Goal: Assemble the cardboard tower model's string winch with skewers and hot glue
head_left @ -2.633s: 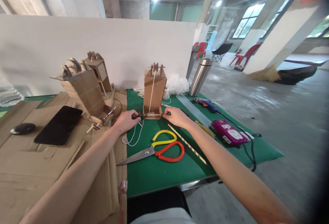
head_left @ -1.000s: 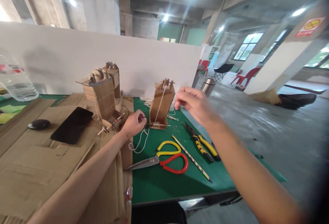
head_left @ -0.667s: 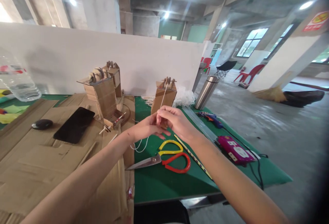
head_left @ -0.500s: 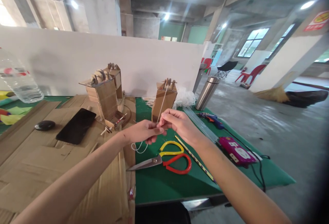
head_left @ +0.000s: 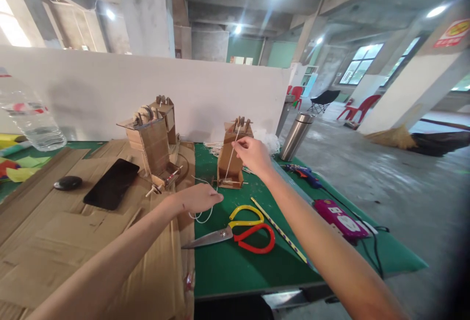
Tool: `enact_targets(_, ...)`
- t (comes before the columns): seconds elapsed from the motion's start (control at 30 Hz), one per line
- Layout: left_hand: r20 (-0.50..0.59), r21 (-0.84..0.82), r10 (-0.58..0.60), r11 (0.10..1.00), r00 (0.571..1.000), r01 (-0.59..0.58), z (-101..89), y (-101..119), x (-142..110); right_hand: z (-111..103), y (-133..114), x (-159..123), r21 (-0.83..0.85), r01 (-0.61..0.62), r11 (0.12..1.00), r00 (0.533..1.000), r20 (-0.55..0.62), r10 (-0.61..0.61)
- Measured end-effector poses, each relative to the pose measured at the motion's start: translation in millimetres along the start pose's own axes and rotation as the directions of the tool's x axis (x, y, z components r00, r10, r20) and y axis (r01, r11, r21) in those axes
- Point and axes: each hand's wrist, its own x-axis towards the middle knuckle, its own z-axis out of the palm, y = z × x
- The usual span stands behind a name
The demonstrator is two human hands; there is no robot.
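Note:
A small cardboard tower (head_left: 224,159) stands on the green table, with wooden discs (head_left: 240,122) on a rod at its top and a thin stick across its base. White string (head_left: 229,162) runs from the discs down its front. My right hand (head_left: 254,155) pinches this string just below the top. Lower and to the left, my left hand (head_left: 200,197) is closed, thumb against fingers, on the loose string, whose slack loops (head_left: 201,220) hang beneath it. Scissors (head_left: 229,232) with yellow and red handles lie nearer me, beside a patterned stick (head_left: 281,232).
Another cardboard structure with discs (head_left: 152,139) stands left on cardboard sheeting (head_left: 91,246), near a black phone (head_left: 111,184) and a dark mouse-shaped object (head_left: 68,182). A water bottle (head_left: 33,122), steel flask (head_left: 297,136), glue gun (head_left: 306,175) and purple power strip (head_left: 341,219) surround the work.
My hands have moved apart. The right rose up along the string toward the tower's top; the left dropped slightly left and down. The tower's base now shows.

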Motion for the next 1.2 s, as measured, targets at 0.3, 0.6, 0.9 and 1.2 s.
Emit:
enact_targets(0.3, -0.109, -0.056, 0.0, 0.998, 0.994, -0.007, 10.4, -14, 4, 16, 5, -8, -0.128, 0.02, 0.992, 0.999, -0.036, -0.024)
enact_targets(0.6, -0.239, -0.105, 0.048, 0.992, 0.97, -0.075, 13.0, -18, 12, 13, 9, -17, -0.104, 0.081, 0.991, 0.996, -0.022, -0.084)
enact_targets(0.9, -0.216, -0.128, 0.046, 0.989, 0.975, -0.075, 16.5, -25, 12, 17, 12, -18, -0.089, 0.082, 0.993, 0.996, -0.016, -0.084)
enact_targets(1.2, -0.259, -0.087, 0.049, 0.993, 0.965, -0.074, 26.6, -30, 10, 23, 16, -18, -0.09, 0.06, 0.994, 0.998, -0.007, -0.061)
